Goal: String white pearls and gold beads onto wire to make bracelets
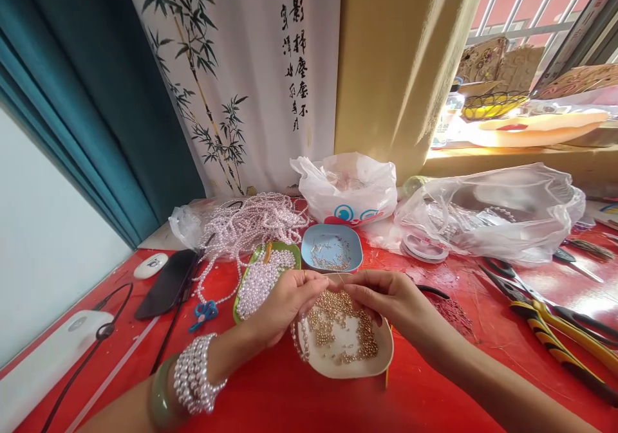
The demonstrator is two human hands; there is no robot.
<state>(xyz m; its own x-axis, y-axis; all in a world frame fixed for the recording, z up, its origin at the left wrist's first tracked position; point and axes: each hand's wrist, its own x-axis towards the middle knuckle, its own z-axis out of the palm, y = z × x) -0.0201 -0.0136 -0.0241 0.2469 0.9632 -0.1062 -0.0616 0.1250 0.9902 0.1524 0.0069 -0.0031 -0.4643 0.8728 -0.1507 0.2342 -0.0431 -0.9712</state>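
Pinching a fine pale thread (341,279) with left hand (300,293) and right hand (389,296).

Held close together, right over a cream rounded-square bowl (338,373) of tiny gold beads (333,309), with a loop of round pearly beads (305,341) hanging under the left; past that, a light-blue dish (359,254) on a super shiny red counter (261,407).

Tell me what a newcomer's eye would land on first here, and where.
Probably the bare left hand and right hand, fingertips close together above a cream, rounded-square tray of small gold beads, front and centre on the glossy red tabletop. Next, a tangled heap of pearly, pinkish-white bead strands stands out behind and to the left. At far right lie pliers with yellow-and-black handles.
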